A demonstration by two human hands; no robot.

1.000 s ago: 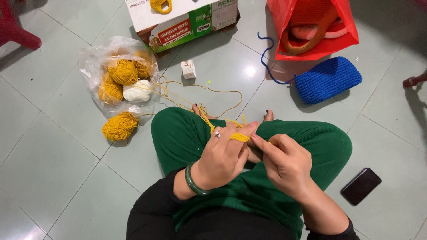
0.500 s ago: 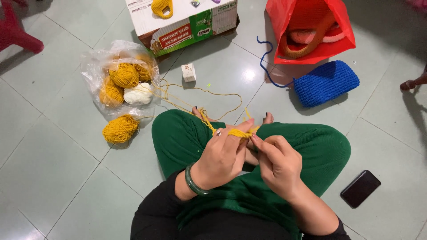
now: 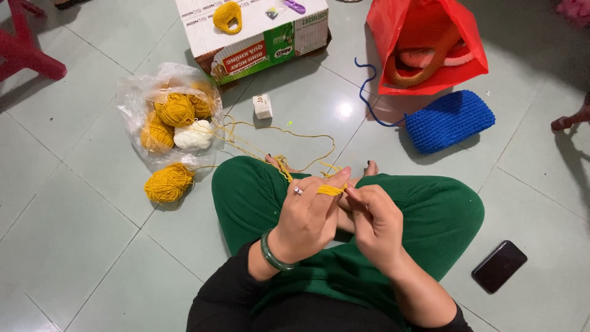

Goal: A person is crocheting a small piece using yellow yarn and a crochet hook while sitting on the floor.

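Two hands meet at the centre of the frame, above your crossed legs in green knit trousers (image 3: pixel 430 215), which fill the lower middle of the pale green tiled floor (image 3: pixel 74 246). At the top centre stands a white and green cardboard box (image 3: pixel 258 37) with a small yellow crocheted piece (image 3: pixel 226 16) on its lid. In the upper right a red plastic bag (image 3: pixel 424 43) lies open, and just below it rests a blue crocheted pouch (image 3: pixel 450 121) trailing a blue strand. Left of centre a clear plastic bag (image 3: pixel 169 114) holds mustard and white yarn balls, and one loose mustard yarn ball (image 3: pixel 168 182) sits just below it on the floor. A black phone (image 3: pixel 498 265) lies at the lower right. A small white box (image 3: pixel 262 106) sits below the cardboard box.

Your left hand (image 3: pixel 310 215), with a green bangle at the wrist, has its fingers closed on the small yellow crochet work (image 3: pixel 330 190), pinching it at the top. Your right hand (image 3: pixel 375 221) is closed too, fingertips pressed to the same piece from the right. Yellow yarn (image 3: pixel 289 130) runs from the work towards the plastic bag.
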